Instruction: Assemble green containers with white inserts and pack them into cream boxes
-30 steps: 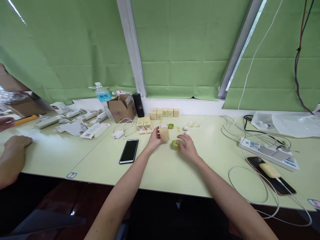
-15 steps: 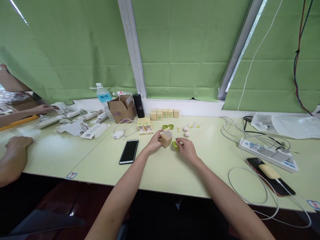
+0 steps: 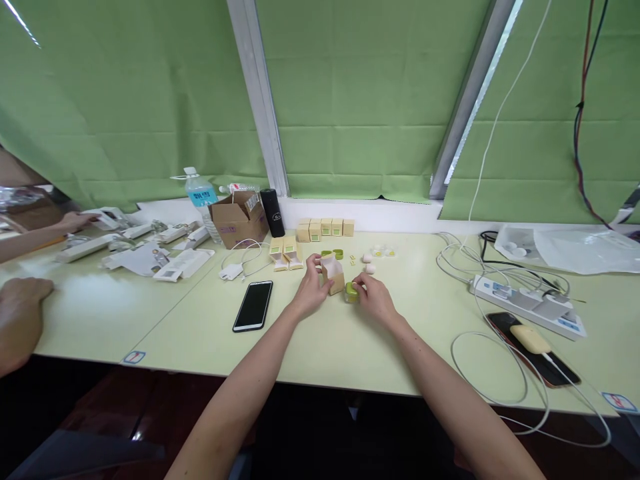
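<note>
My left hand (image 3: pixel 312 291) is closed around a small tan cardboard box (image 3: pixel 336 283), whose top stands open and shows a white inside. Just right of it, my right hand (image 3: pixel 373 295) pinches a small clear container with a green lid (image 3: pixel 351 292) at table level. Behind the box lie green lid-like pieces (image 3: pixel 338 254), partly hidden by my left hand. Tiny yellow pieces (image 3: pixel 352 260) and small pale pink round items (image 3: pixel 369 268) lie farther back. Beside those sits a clear case with yellow and white parts (image 3: pixel 383 251).
Closed small boxes (image 3: pixel 326 227) line the wall, with opened ones (image 3: pixel 286 253) before them. A phone (image 3: pixel 253 306) lies left of my hands. A carton (image 3: pixel 239 220), black bottle (image 3: pixel 271 212) and water bottle (image 3: pixel 202 200) stand behind. A power strip (image 3: pixel 525 307) and cables are right; another person's hand (image 3: pixel 27 291) rests left.
The small box in my left hand has turned so its open top shows more, and my left fingers have shifted around it. The right hand still pinches the green-lidded container. The view has shifted slightly.
</note>
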{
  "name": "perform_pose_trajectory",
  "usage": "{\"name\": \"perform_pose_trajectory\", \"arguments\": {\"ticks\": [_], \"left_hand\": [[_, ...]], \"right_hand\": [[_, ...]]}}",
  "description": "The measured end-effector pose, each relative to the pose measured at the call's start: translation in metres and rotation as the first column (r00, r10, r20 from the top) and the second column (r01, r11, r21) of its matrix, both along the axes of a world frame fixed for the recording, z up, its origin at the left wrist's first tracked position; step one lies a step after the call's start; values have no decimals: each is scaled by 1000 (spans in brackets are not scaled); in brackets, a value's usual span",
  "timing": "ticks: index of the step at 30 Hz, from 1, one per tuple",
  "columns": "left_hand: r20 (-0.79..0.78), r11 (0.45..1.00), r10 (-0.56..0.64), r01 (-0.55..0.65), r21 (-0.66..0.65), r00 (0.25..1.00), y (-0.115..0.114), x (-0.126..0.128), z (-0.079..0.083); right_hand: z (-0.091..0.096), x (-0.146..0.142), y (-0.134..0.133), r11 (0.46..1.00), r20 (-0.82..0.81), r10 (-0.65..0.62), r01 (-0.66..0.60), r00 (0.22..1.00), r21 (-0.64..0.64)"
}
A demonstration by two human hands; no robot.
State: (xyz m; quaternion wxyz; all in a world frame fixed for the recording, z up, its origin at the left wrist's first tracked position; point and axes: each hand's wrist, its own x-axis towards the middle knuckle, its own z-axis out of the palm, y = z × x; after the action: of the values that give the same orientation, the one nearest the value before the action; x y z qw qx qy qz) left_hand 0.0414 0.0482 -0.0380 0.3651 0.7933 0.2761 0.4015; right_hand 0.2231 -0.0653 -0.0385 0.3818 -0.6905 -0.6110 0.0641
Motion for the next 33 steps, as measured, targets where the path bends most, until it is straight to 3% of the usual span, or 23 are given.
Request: {"name": "perform_pose_trajectory", "arguments": {"ticks": [5, 9, 12, 16, 21, 28, 33], "left_hand": [[-107, 974, -92, 112, 196, 990, -11, 1, 2], [-157, 967, -149, 177, 182, 976, -19, 3, 7], [-152, 967, -189, 210, 143, 970, -25, 5, 12], [-156, 971, -227, 236, 43, 961, -33, 6, 18], [-153, 967, -253, 247, -56, 955, -37, 5, 22], [-68, 970, -240, 236, -66, 968, -33, 8, 15], [-52, 967, -242, 237, -94, 969, -31, 8, 11]], "right_hand": [[14, 11, -7, 965, -229, 9, 52, 973, 257], [24, 7, -12, 906, -383, 95, 80, 919, 416], [25, -3, -14, 878, -409, 163, 57, 898, 475], [22, -16, -13, 850, -298, 189, -4, 936, 526], [17, -16, -11, 867, -140, 174, -84, 975, 492], [21, 7, -13, 904, 51, 50, -67, 997, 422], [24, 12, -14, 900, 205, 36, -121, 978, 418]]}}
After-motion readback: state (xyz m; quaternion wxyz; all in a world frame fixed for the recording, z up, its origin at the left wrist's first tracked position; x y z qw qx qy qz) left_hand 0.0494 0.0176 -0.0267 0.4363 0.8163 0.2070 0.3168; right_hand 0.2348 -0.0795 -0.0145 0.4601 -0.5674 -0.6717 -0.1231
